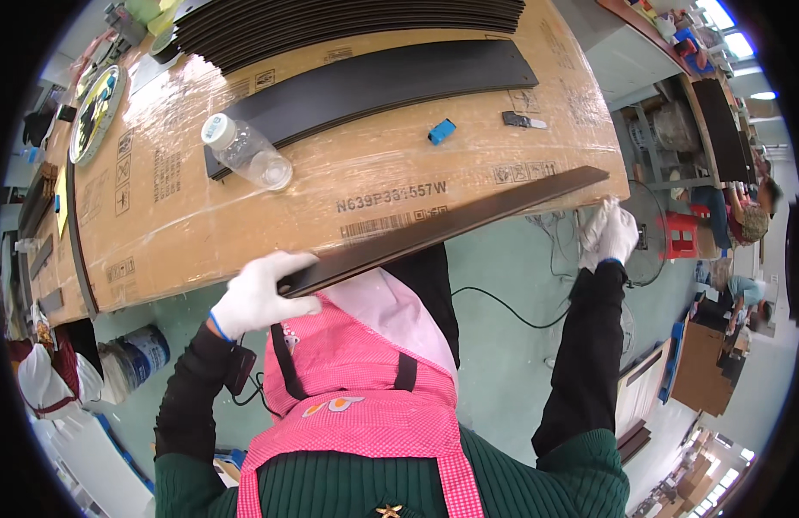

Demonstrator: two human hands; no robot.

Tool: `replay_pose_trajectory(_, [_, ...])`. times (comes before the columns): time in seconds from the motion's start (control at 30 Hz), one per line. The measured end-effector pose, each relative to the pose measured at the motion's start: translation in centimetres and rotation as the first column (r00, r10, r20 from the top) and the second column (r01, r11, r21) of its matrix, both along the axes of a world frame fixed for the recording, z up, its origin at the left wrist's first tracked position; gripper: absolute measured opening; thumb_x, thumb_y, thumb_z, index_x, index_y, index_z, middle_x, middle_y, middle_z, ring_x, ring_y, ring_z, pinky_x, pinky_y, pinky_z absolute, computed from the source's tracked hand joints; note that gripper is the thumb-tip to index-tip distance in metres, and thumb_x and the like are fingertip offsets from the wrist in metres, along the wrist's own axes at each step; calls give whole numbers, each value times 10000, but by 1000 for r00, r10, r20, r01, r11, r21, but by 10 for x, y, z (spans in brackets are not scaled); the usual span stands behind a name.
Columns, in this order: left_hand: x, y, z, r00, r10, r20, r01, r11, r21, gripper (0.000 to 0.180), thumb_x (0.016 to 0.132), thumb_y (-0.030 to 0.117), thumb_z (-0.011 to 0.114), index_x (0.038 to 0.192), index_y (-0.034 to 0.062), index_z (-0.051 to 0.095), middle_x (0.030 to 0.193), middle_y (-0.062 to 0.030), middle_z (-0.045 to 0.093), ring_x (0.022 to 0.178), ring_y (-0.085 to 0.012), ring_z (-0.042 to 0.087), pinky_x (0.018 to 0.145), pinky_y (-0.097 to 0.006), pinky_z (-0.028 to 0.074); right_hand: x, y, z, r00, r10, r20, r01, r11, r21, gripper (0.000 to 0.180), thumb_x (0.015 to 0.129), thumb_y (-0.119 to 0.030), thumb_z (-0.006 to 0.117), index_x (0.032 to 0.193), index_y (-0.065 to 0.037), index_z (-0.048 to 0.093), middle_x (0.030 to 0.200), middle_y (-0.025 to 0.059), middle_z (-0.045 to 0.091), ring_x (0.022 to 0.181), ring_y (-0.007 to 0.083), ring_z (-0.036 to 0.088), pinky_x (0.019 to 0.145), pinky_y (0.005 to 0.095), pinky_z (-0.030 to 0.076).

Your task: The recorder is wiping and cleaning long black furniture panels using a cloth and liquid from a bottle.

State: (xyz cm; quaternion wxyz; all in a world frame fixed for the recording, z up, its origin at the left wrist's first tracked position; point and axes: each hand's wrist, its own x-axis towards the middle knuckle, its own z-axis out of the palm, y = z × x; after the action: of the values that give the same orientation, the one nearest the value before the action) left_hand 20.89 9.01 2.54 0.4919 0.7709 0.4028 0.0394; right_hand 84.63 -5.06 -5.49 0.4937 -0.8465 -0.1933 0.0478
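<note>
A long dark brown plank [451,226] lies slantwise along the near edge of the wrapped cardboard work surface [313,198]. My left hand [265,293], in a white glove, grips its near left end between thumb and fingers. Just off the plank's far right end is my right hand [610,233], also white-gloved, past the table edge. Its fingers are closed together; whatever they may hold is hidden. Beyond the plank, a clear plastic bottle with a white lid [248,154] lies near the end of a stack of dark boards [382,86].
A taller pile of dark boards [347,30] fills the far side. A blue object [442,131] and a small cutter-like tool [524,120] lie on the cardboard. A round tray [95,116] is at the left. On the right are a floor fan [648,237] and red stool [681,235].
</note>
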Motion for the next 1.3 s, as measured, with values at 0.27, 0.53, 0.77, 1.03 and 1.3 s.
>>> replay_pose_trajectory(0.27, [66,2,-83,928,200,315,311,56,-949,952,1082,733,150,1394,-57,579,1056,-307,733,871,-353,776,677,-435,685,-231,25,106,788,611,78,-616,786,59,143,1028,-107,696,1137,-15,698,1149,114,698,1063,221,693,887,339,584])
replay_pose_trajectory(0.53, [63,-1,-36,942,145,302,269,207,-941,792,1141,595,226,1256,-63,652,936,-237,759,761,-293,775,614,-378,661,-340,44,43,258,803,537,-891,412,-188,311,768,-248,791,1070,-184,754,1091,43,729,1061,267,678,868,440,524])
replay_pose_trajectory(0.77, [55,10,-64,974,141,175,164,85,-983,919,1124,641,156,1058,-113,676,872,-268,727,681,-312,732,503,-376,607,-195,89,45,656,540,527,-76,742,-666,243,1013,-373,649,1045,-151,744,1100,161,710,981,330,707,824,517,603])
replay_pose_trajectory(1.03, [-37,-9,-102,831,549,-93,-76,-54,-996,765,1117,613,314,1346,-63,588,1044,-258,715,712,-319,705,515,-405,558,-446,69,43,132,902,410,-906,278,-320,114,858,-245,644,925,-168,693,838,43,693,730,272,692,614,484,550])
replay_pose_trajectory(1.3, [-123,56,-28,978,208,20,-12,152,-988,824,1133,594,244,1368,-129,564,769,-229,663,528,-267,553,391,-352,397,-141,132,25,775,467,425,-144,787,-600,306,1027,-420,635,1150,-159,736,1176,187,687,1110,410,683,970,511,548])
